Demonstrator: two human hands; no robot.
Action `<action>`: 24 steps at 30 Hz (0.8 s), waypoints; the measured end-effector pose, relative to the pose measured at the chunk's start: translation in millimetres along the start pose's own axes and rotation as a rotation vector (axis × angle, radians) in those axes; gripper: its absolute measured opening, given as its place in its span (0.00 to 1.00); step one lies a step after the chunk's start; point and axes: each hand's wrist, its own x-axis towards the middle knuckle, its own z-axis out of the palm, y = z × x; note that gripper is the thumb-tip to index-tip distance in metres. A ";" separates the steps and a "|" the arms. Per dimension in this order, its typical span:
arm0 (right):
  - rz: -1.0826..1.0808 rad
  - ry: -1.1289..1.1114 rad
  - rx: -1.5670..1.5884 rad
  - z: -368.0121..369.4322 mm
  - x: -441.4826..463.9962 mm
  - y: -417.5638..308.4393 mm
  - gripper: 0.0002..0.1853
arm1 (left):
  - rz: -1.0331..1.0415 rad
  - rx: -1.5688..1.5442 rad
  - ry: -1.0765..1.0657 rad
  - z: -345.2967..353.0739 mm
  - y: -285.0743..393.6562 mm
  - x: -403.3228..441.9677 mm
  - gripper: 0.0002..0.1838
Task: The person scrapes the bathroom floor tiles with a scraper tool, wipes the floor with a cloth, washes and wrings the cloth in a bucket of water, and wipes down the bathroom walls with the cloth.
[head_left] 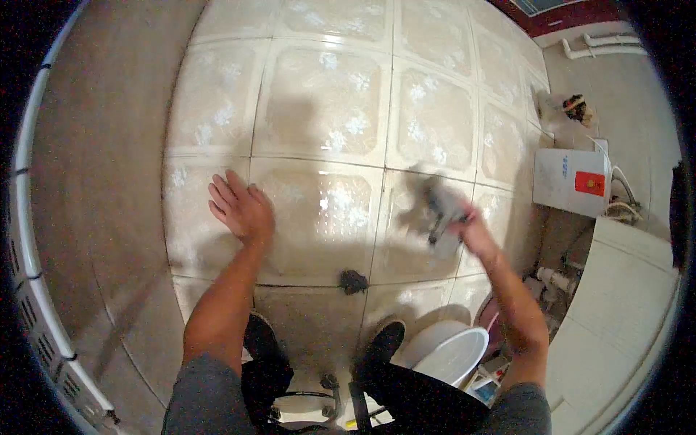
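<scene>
My right hand is closed around a grey and dark cloth, which is smeared by motion over the tiled floor. My left hand holds nothing; its fingers are spread, and I cannot tell whether it touches the tiles. A small dark, fuzzy clump lies on the floor in front of my feet, between the two arms. Wet-looking glare and small droplets show on the tile between my hands.
A white basin stands beside my right foot, with a reddish tub partly behind it. A white box with a red label and pipes line the right wall. A white rack runs along the left.
</scene>
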 end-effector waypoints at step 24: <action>-0.384 -0.082 -0.031 63.0 20.7 6.5 0.18 | 0.002 0.022 0.088 -9.3 9.7 -3.8 0.33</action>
